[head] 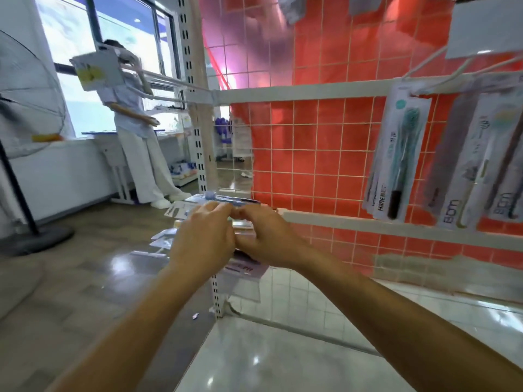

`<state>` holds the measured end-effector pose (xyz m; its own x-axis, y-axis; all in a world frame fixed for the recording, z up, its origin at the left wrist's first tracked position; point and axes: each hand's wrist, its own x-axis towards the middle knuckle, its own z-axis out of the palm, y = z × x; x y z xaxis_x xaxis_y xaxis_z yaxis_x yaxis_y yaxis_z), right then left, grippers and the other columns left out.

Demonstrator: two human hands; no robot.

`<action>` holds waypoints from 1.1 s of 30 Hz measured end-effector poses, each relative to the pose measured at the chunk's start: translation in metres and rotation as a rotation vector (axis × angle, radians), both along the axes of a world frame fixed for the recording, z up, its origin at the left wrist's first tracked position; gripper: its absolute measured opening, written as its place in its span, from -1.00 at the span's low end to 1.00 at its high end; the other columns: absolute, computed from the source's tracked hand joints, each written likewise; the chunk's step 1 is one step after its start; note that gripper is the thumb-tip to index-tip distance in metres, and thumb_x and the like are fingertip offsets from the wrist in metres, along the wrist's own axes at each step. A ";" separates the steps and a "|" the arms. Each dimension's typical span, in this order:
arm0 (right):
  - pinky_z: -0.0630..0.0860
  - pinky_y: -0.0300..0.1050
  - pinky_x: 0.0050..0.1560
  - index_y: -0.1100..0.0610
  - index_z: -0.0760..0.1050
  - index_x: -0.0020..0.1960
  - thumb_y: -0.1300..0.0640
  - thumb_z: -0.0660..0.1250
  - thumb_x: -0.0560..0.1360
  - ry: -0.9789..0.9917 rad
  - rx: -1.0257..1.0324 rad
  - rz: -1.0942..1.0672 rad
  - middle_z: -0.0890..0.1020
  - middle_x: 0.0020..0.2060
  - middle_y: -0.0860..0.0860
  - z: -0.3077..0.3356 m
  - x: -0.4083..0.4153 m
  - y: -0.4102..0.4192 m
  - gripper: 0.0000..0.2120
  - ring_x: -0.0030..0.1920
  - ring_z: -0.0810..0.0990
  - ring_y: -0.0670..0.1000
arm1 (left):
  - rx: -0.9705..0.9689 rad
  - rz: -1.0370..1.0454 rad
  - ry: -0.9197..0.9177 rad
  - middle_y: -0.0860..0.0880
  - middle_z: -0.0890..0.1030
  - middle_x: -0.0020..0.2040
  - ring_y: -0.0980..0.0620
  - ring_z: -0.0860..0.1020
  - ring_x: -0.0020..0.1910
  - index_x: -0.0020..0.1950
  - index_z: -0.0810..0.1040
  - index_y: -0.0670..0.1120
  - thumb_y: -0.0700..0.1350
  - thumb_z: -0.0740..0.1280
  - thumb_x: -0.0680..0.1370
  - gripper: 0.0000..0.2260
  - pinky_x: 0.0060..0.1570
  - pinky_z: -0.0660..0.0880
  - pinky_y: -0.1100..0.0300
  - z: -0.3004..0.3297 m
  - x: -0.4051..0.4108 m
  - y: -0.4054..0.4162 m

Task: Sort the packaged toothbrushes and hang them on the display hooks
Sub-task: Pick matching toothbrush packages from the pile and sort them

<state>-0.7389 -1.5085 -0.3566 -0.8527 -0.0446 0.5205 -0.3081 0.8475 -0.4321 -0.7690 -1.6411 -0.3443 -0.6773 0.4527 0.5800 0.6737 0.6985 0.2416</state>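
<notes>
Head view — left hand [202,241] and right hand [266,239], each grip curled on stacked toothbrush packs [223,200]; more packs hang on hooks [402,162].

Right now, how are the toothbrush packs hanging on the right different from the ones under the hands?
The hanging packs dangle upright from a display hook against the red grid wall, with nothing touching them. The pile of packs lies flat and overlapping on the shelf; the left hand and right hand meet over it. The hanging ones show print clearly; the pile is blurred. Both are long carded packs.
</notes>
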 end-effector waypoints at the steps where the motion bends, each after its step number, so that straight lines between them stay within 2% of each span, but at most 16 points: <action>1: 0.51 -0.03 0.12 0.08 0.52 0.21 -0.05 0.35 0.44 -0.028 0.017 0.020 0.63 0.09 0.00 -0.002 -0.003 -0.004 -0.62 0.09 0.56 -0.04 | -0.048 0.042 0.008 -0.08 0.57 0.18 -0.10 0.46 0.18 0.20 0.55 -0.03 -0.21 0.23 0.52 -0.71 0.10 0.40 0.04 -0.002 -0.004 -0.007; 5: 0.45 0.05 0.24 0.02 0.37 0.37 -0.26 0.40 0.37 -0.186 0.166 0.004 0.51 0.27 0.01 -0.010 -0.005 -0.017 -0.33 0.23 0.45 0.02 | -0.260 0.149 -0.074 -0.05 0.48 0.31 -0.08 0.40 0.29 0.32 0.46 0.01 -0.12 0.28 0.51 -0.64 0.19 0.39 0.06 -0.010 -0.012 -0.024; 8: 0.36 0.05 0.30 0.03 0.27 0.43 -0.30 0.35 0.38 -0.242 0.261 -0.046 0.41 0.34 0.03 -0.011 -0.005 -0.022 -0.26 0.31 0.34 0.05 | -0.303 0.125 -0.153 -0.05 0.44 0.36 -0.09 0.36 0.33 0.39 0.38 0.02 -0.06 0.27 0.54 -0.60 0.28 0.36 0.03 -0.021 -0.018 -0.029; 12: 0.32 0.08 0.33 0.05 0.24 0.44 -0.32 0.33 0.38 -0.273 0.348 -0.104 0.37 0.36 0.05 -0.007 -0.007 -0.026 -0.23 0.33 0.31 0.08 | -0.287 0.091 -0.181 -0.06 0.46 0.34 -0.09 0.38 0.32 0.34 0.43 -0.01 -0.09 0.19 0.58 -0.68 0.30 0.37 0.01 -0.030 -0.025 -0.033; 18: 0.38 0.08 0.24 0.04 0.29 0.40 -0.32 0.27 0.42 -0.299 0.407 -0.149 0.47 0.26 0.05 -0.009 -0.011 -0.029 -0.32 0.23 0.37 0.08 | -0.205 0.037 -0.162 -0.05 0.49 0.31 -0.08 0.41 0.28 0.33 0.45 -0.02 -0.13 0.14 0.60 -0.69 0.28 0.37 0.02 -0.035 -0.027 -0.036; 22: 0.34 0.10 0.27 0.05 0.30 0.39 -0.26 0.29 0.42 -0.248 0.406 -0.163 0.45 0.28 0.04 -0.009 -0.011 -0.032 -0.35 0.25 0.34 0.07 | -0.097 0.031 -0.156 -0.11 0.53 0.24 -0.10 0.46 0.21 0.29 0.49 -0.09 -0.22 0.20 0.56 -0.70 0.19 0.41 0.04 -0.037 -0.027 -0.038; 26: 0.29 0.10 0.24 0.04 0.37 0.34 -0.36 0.27 0.39 -0.228 0.423 -0.211 0.43 0.25 0.05 -0.008 -0.012 -0.034 -0.33 0.26 0.30 0.07 | -0.042 0.048 -0.184 -0.14 0.51 0.22 -0.12 0.46 0.19 0.24 0.52 -0.13 -0.24 0.27 0.52 -0.71 0.14 0.40 0.07 -0.037 -0.028 -0.040; 30: 0.29 0.15 0.32 -0.01 0.19 0.46 -0.34 0.34 0.36 -0.300 0.301 -0.179 0.29 0.36 0.06 -0.011 -0.015 -0.033 -0.20 0.35 0.26 0.10 | -0.009 0.054 -0.161 -0.16 0.55 0.17 -0.14 0.50 0.14 0.19 0.55 -0.14 -0.25 0.30 0.49 -0.73 0.10 0.42 0.07 -0.039 -0.031 -0.039; 33: 0.26 0.25 0.35 0.00 0.04 0.50 -0.29 0.36 0.35 -0.343 0.303 -0.198 0.16 0.46 0.08 -0.010 -0.019 -0.032 -0.12 0.42 0.20 0.16 | 0.047 0.055 -0.123 -0.16 0.58 0.10 -0.14 0.53 0.06 0.13 0.59 -0.14 -0.29 0.29 0.48 -0.74 0.02 0.44 0.07 -0.042 -0.032 -0.038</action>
